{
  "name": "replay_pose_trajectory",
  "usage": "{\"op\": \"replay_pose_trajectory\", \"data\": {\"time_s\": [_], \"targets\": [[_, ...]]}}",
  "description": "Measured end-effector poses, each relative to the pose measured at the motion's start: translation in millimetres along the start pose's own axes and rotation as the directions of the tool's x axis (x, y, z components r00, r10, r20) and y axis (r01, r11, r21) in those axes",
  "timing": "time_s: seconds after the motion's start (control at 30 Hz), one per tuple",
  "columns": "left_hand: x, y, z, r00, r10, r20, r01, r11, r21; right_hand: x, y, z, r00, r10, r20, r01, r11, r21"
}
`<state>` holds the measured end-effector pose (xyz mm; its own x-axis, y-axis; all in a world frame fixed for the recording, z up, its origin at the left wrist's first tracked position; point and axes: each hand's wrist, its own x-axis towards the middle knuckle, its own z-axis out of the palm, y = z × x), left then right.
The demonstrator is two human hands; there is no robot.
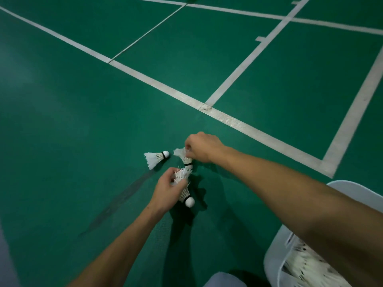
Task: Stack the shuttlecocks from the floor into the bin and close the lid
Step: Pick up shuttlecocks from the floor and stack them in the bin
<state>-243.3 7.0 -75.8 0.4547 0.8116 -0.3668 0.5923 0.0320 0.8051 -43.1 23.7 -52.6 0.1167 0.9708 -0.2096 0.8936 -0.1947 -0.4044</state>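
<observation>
My left hand [165, 191] grips a white shuttlecock [185, 196] by its feathers, its cork pointing down toward me. My right hand [202, 148] pinches the feathers of a second shuttlecock [185, 159], whose cork end pokes into the feather skirt of the one in my left hand. A third shuttlecock [155, 158] lies on its side on the green floor just left of my hands, cork to the right. The white bin [275, 253] stands at the lower right, partly hidden by my right forearm, with several shuttlecocks [306, 266] inside.
A green court floor [83, 121] with white boundary lines [228, 119] stretches all around. A dark scuff mark [120, 199] runs diagonally left of my left arm. A pale object [223, 280] shows at the bottom edge.
</observation>
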Motion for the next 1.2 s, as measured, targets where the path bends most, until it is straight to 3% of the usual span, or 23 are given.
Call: {"op": "replay_pose_trajectory", "data": {"time_s": [0.23,0.43,0.6,0.8,0.9,1.07,1.2], "targets": [[-21,35,15,0.986,0.168,-0.013,-0.168,0.986,0.011,-83,17,-35,0.97,0.164,-0.18,-0.113,0.958,0.265],[-55,96,25,0.943,0.332,0.008,-0.332,0.943,0.024,-190,26,-83,0.865,0.31,-0.394,-0.169,0.92,0.354],[-89,147,43,0.842,0.528,0.111,-0.531,0.847,0.003,-277,22,-97,0.726,0.443,-0.525,-0.163,0.854,0.495],[-130,179,77,0.696,0.669,0.263,-0.672,0.735,-0.091,-369,14,-90,0.598,0.594,-0.538,-0.172,0.751,0.638],[-144,187,91,0.613,0.723,0.319,-0.755,0.655,-0.032,-405,14,-83,0.526,0.676,-0.517,-0.167,0.677,0.716],[-158,189,115,0.628,0.649,0.431,-0.73,0.683,0.036,-452,22,-64,0.447,0.778,-0.442,-0.194,0.567,0.801],[-167,186,131,0.591,0.607,0.53,-0.748,0.658,0.081,-486,33,-35,0.407,0.818,-0.407,-0.291,0.539,0.791]]}}
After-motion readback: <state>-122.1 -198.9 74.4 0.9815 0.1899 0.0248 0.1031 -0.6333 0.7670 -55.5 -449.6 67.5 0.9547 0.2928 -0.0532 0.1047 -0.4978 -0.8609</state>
